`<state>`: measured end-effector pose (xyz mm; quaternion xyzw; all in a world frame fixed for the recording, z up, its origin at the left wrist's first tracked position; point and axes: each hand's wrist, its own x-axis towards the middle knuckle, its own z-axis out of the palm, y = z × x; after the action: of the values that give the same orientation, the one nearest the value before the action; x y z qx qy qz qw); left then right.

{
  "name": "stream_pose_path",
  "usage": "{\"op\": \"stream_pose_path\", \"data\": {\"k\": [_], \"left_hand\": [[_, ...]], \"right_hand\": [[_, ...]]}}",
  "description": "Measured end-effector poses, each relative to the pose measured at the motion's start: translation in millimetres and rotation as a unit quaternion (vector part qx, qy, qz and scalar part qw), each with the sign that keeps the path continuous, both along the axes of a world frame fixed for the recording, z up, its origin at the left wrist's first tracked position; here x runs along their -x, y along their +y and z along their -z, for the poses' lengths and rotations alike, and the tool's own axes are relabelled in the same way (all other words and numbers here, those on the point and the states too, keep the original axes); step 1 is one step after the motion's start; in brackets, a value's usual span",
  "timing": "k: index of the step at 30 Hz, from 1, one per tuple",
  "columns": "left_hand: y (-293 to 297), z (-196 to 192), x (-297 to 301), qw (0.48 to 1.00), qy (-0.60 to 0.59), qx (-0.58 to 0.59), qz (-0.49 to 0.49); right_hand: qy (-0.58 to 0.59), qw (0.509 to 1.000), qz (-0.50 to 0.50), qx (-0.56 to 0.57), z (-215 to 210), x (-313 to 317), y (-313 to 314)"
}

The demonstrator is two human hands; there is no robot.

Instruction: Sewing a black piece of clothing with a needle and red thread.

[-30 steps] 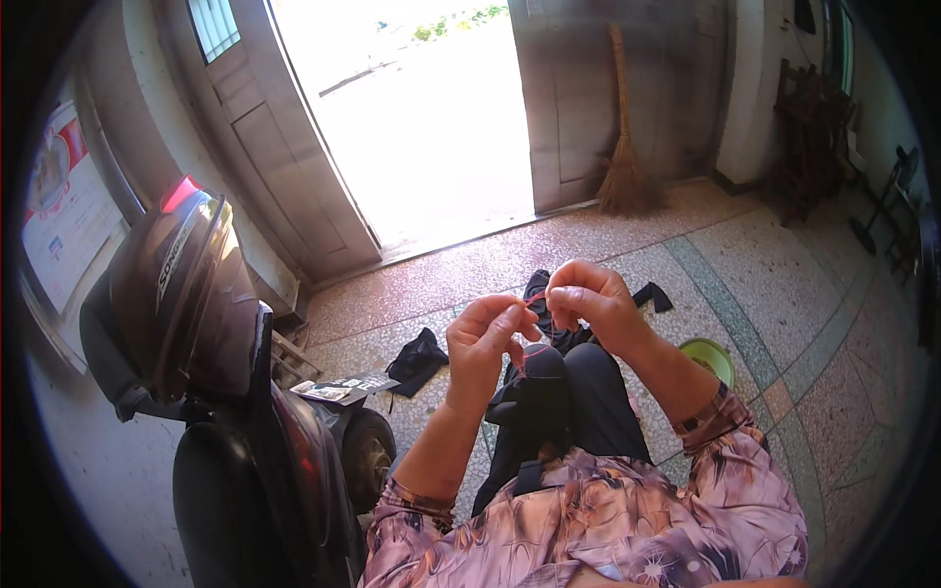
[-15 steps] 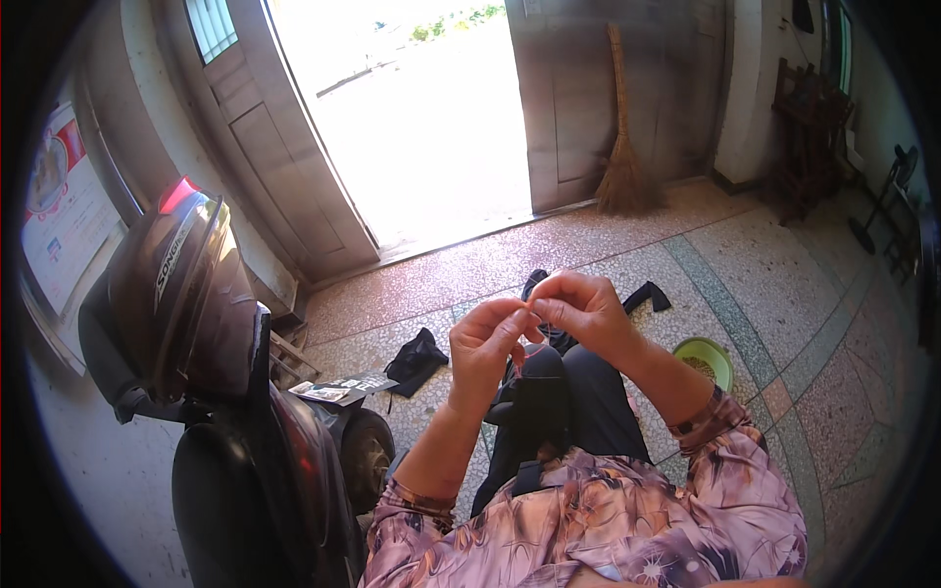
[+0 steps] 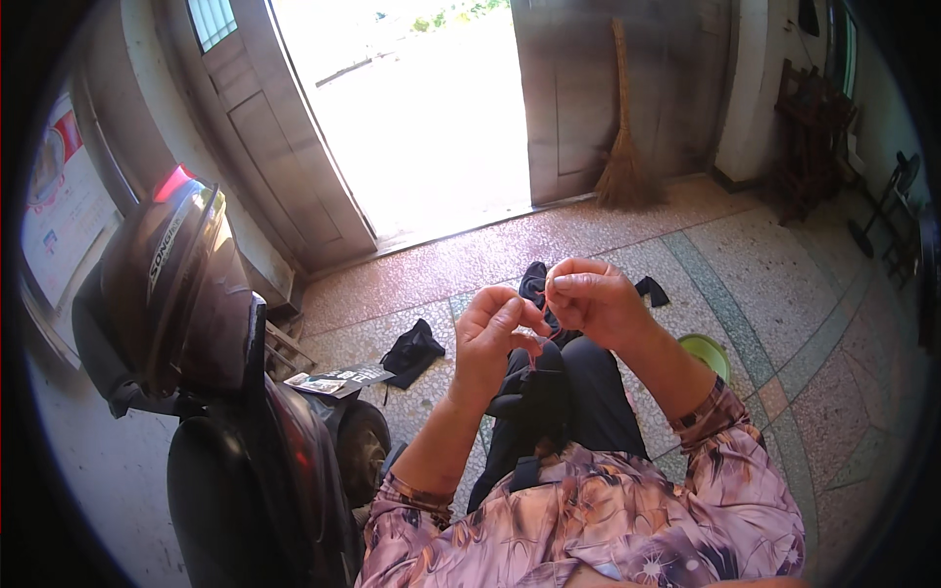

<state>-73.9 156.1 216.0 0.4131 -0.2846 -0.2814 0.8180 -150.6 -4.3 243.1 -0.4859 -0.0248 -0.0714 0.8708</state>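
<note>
Over my lap, my left hand (image 3: pixel 487 341) pinches a thin reddish thread (image 3: pixel 532 361), and part of it dangles below the fingers. Slightly higher and to the right, my right hand (image 3: pixel 600 306) has thumb and forefinger pressed together on the same thread. The strand runs across the small gap between the two hands. Whether a needle or other tiny thing is at my fingertips is too small to tell. On my dark trousers (image 3: pixel 603 397) lies a black piece of cloth (image 3: pixel 541 407), beneath my left hand.
A motorbike (image 3: pixel 284 461) with a helmet (image 3: pixel 181 294) stands close on my left. Black cloth (image 3: pixel 414 353) lies on the speckled floor, with another dark piece (image 3: pixel 651 291) beyond my right wrist. A green bowl (image 3: pixel 708 351) sits beside my right forearm. A straw broom (image 3: pixel 622 157) leans by the open door.
My hands, whose fingertips met before, have drawn apart. My right hand has risen a little to the right, and the thread now shows between them.
</note>
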Motion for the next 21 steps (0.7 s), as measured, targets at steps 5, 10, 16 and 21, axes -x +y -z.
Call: {"op": "stream_pose_path", "data": {"k": [5, 10, 16, 21], "left_hand": [[1, -6, 5, 0.999, -0.045, -0.023, 0.001], [0, -5, 13, 0.985, -0.168, -0.036, -0.030], [8, -3, 7, 0.985, -0.150, -0.070, -0.048], [12, -5, 1, 0.991, -0.119, -0.057, 0.004]], "right_hand": [[0.005, 1.000, 0.010, 0.016, -1, 1, -4], [-0.003, 0.997, -0.054, -0.057, -3, 4, -7], [-0.003, 0.999, -0.037, -0.011, -20, 13, -4], [-0.016, 0.986, 0.055, 0.155, -20, 13, -2]]}}
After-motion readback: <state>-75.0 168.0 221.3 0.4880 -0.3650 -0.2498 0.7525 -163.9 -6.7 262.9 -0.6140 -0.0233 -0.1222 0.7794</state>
